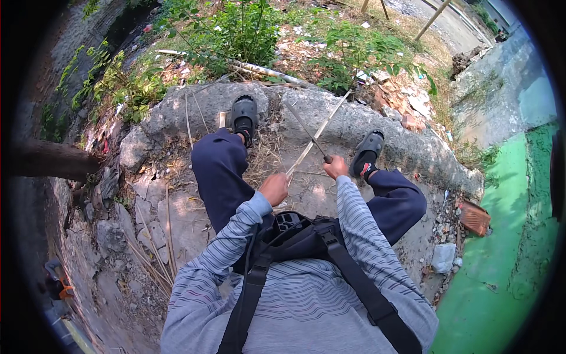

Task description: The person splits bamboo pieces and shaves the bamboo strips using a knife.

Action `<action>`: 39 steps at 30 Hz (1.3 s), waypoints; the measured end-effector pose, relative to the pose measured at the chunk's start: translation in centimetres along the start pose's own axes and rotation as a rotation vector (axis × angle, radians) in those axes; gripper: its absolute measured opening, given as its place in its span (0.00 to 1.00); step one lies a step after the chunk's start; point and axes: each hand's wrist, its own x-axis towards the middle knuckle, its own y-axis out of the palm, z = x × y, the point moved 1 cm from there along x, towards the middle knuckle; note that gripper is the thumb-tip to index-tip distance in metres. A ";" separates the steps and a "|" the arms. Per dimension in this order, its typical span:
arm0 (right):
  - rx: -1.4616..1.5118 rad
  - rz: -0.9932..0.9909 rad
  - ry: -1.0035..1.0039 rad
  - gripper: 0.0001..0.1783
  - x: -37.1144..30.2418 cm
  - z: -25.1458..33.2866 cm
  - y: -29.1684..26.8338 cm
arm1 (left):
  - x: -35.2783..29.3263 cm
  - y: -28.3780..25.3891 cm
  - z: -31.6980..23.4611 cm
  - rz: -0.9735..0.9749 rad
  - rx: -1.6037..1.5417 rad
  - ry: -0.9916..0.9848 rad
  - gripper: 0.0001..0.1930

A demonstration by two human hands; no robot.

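My left hand (pixel 275 189) is closed around the lower end of a long, pale strip of split bamboo (pixel 331 118). The strip slants up and to the right, its far end over the concrete ledge. My right hand (pixel 335 167) grips the dark handle of a long-bladed knife (pixel 303 124), whose blade points up and to the left. Blade and strip cross just ahead of my hands; whether they touch I cannot tell. My knees are spread to either side, with a dark clog (pixel 244 113) on the left foot and another (pixel 370 147) on the right.
A rough concrete ledge (pixel 413 138) curves in front of my feet, with plants (pixel 247 32) and litter beyond. Thin bamboo strips (pixel 169 230) lie at my left. On the right are a green wall (pixel 501 230), a reddish-brown block (pixel 474 218) and rubble. A dark trunk (pixel 56 160) juts in at left.
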 end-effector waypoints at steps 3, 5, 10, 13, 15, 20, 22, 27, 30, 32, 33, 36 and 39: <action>0.029 -0.030 0.059 0.16 1.8 0.3 -0.6 | 0.4 -0.7 1.1 -0.038 -0.059 0.103 0.13; 0.050 -0.030 0.012 0.16 0.8 0.6 0.3 | -1.1 -1.7 0.6 -0.020 -0.006 0.012 0.13; 0.138 -0.028 -0.102 0.14 -0.3 0.5 0.9 | -0.7 -2.4 -0.3 -0.102 -0.035 0.059 0.13; 0.062 -0.014 -0.196 0.15 -0.9 1.9 0.7 | -1.5 -3.3 -0.6 -0.046 -0.020 0.052 0.13; 0.064 -0.054 -0.172 0.14 -0.5 1.5 0.4 | -3.3 -3.9 -0.8 -0.049 -0.030 0.117 0.12; 0.034 -0.094 0.114 0.16 0.4 -1.3 -0.8 | -5.7 -6.4 -1.7 -0.042 -0.019 0.136 0.12; 0.026 -0.101 0.068 0.16 1.1 -0.7 -1.1 | -5.8 -6.9 -1.3 -0.083 -0.076 0.180 0.13; 0.003 -0.042 0.072 0.18 0.2 0.3 -0.8 | -5.6 -9.0 -0.6 -0.025 0.054 0.051 0.15; 0.037 -0.053 0.073 0.17 0.1 2.1 -0.9 | -7.2 -12.7 -3.8 -0.050 0.174 -0.040 0.14; 0.044 -0.059 0.075 0.17 0.3 3.5 -1.2 | -8.2 -14.9 -4.9 -0.133 0.139 -0.011 0.14; 0.053 -0.060 0.094 0.17 0.2 4.1 -1.1 | -8.8 -16.1 -5.6 -0.199 0.102 0.020 0.16; 0.112 -0.082 0.057 0.17 0.2 5.5 -1.4 | -10.8 -20.9 -9.9 -0.270 -0.014 -0.071 0.27; 0.208 -0.136 -0.023 0.18 0.6 5.2 -1.6 | -12.2 -23.7 -12.2 -0.296 -0.209 0.051 0.37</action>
